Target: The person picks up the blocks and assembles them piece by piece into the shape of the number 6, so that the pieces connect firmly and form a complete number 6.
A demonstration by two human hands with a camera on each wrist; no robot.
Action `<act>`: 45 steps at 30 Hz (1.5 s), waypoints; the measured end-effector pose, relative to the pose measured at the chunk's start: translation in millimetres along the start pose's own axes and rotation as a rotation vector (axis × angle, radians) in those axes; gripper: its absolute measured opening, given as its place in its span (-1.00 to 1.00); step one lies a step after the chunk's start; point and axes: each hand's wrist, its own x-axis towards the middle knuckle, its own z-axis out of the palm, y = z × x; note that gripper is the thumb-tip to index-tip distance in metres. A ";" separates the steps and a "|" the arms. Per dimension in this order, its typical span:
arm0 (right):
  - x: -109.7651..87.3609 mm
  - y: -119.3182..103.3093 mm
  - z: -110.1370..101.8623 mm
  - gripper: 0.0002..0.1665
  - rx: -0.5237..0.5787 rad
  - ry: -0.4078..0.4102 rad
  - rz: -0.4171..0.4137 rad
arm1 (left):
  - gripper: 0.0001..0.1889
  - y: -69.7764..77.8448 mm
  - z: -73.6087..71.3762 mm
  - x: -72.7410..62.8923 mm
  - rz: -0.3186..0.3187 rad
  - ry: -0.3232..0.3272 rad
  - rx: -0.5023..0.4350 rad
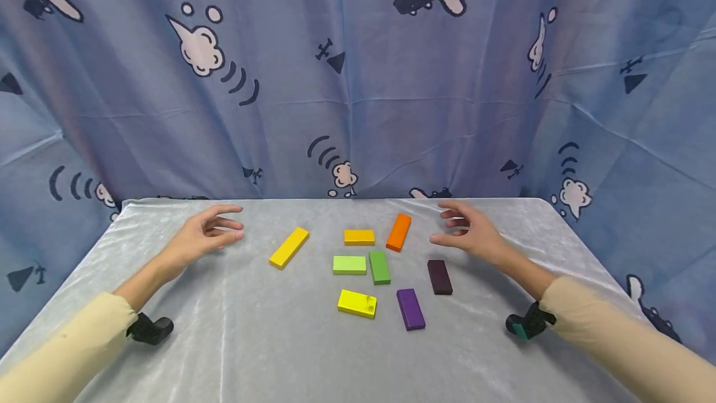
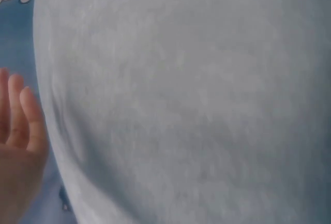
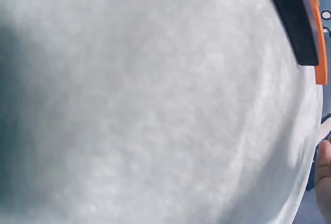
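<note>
My left hand (image 1: 209, 232) is over the left part of the table, fingers loosely bent, holding nothing. Nearest to it lies a long yellow-orange block (image 1: 289, 248), set at a slant. On the other side my right hand (image 1: 467, 232) has its thumb and fingers apart with nothing between them. Close by are an orange block (image 1: 399, 232) and a dark purple block (image 1: 439, 277). Between the hands lie a short amber block (image 1: 359, 237), a light green block (image 1: 349, 265), a green block (image 1: 380, 267), a yellow block (image 1: 357, 303) with a mark at one end, and a purple block (image 1: 411, 309).
A pale grey velvety cloth (image 1: 268, 341) covers the table. Behind and at both sides hangs a blue curtain (image 1: 291, 67) printed with planes and clouds. Dark wrist straps (image 1: 151, 328) sit at the sleeve ends.
</note>
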 end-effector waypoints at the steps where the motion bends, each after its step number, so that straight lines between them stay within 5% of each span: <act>1: 0.7 0.3 2.5 -0.09 0.002 -0.003 -0.002 | -0.33 -0.9 1.6 0.8 0.001 -0.002 0.002; 25: 11.0 -3.0 34.8 0.01 -0.071 0.006 0.006 | -0.44 -0.7 39.3 28.6 0.111 -0.104 0.135; 45: 24.3 -10.1 57.5 -0.01 -0.169 -0.001 0.023 | -0.52 -3.4 44.0 34.5 0.160 -0.140 0.198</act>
